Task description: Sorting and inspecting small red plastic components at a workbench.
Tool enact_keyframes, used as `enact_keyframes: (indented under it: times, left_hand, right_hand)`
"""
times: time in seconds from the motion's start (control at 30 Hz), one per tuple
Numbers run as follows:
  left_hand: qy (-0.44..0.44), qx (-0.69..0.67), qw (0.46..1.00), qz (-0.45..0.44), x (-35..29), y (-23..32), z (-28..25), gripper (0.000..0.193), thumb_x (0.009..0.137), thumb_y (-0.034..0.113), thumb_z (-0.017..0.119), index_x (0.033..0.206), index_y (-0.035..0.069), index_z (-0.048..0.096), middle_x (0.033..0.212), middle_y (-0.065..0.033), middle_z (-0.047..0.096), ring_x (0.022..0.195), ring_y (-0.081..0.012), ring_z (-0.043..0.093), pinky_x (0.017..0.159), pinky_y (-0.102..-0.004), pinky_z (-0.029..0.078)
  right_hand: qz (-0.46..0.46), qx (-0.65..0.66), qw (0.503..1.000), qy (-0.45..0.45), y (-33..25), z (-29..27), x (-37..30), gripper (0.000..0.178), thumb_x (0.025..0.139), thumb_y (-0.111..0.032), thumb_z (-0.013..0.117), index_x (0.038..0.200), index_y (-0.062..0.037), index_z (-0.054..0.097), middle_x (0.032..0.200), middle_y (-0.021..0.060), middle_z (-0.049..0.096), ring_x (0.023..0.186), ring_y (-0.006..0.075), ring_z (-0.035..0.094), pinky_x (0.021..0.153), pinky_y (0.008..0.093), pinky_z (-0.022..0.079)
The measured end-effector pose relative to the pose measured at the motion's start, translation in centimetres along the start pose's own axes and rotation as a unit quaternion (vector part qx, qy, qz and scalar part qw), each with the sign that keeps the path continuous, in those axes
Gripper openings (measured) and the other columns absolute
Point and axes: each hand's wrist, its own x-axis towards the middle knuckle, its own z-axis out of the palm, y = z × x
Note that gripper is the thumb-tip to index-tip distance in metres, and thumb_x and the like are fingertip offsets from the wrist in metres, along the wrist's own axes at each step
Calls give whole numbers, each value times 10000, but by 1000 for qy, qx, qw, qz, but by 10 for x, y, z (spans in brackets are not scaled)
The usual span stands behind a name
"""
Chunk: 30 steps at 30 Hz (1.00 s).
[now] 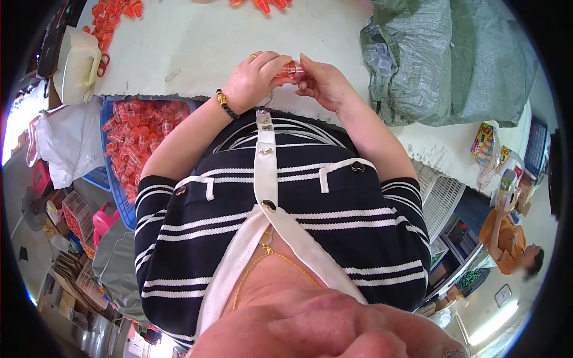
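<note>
Over the near edge of the white table [215, 45], I hold a small translucent red plastic piece [290, 70] with a clear end. It lies roughly level between my two hands. My left hand [253, 79], with a dark beaded bracelet at its wrist, is closed round the red end. At the clear end, my right hand [326, 85] grips the piece between thumb and fingers. The fingers partly cover it, so its full shape is hidden. Below my left forearm, a blue basket [108, 156] is heaped with similar red pieces [138, 131].
More red pieces [107, 25] lie at the table's far left, near a cream plastic jug [76, 68] and red-handled scissors [103, 65]. A grey-green woven sack [477, 68] with clear plastic parts [381, 58] at its mouth covers the right side. Another person [506, 235] works at far right.
</note>
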Motion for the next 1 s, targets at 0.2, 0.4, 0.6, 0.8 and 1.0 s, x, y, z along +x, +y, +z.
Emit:
enact_keyframes:
  times: [0.2,0.4,0.6,0.8,1.0]
  left_hand:
    - [-10,-284,921,-266,0,6,8,310,791,198,698,1043,49,595,890,-109,618,752,-281,610,662,-351,504]
    - [19,-136,982,-131,2,8,6,259,845,191,654,1039,30,594,899,-110,625,727,-227,612,639,-327,495]
    - [87,-574,635,-509,-3,-9,7,342,941,305,547,1116,11,546,922,-82,628,744,-172,620,601,-297,489]
    - [88,-612,580,-530,3,-13,-2,404,967,365,484,1154,8,511,913,-72,620,719,-152,609,570,-256,468]
    - [90,-523,638,-559,9,-5,1,410,965,395,478,1113,16,530,796,-56,603,618,-135,571,502,-231,422]
  right_hand:
    - [-218,-257,939,67,-7,21,-11,316,891,-270,642,1068,-11,609,887,58,655,706,105,610,697,258,536]
    - [-89,-156,982,58,-11,11,-12,326,899,-249,628,1140,-35,584,984,44,630,798,133,614,727,276,522]
    - [-350,-743,503,268,-50,-12,-40,398,755,-174,731,1105,-64,575,1093,108,570,880,285,615,744,369,505]
    - [-222,-852,331,338,-62,-68,-47,352,745,-177,720,1044,-46,588,988,133,579,868,307,596,757,376,496]
    - [-358,-555,711,243,-44,1,-31,349,789,-124,698,1105,-46,573,1004,108,573,831,253,606,714,307,502]
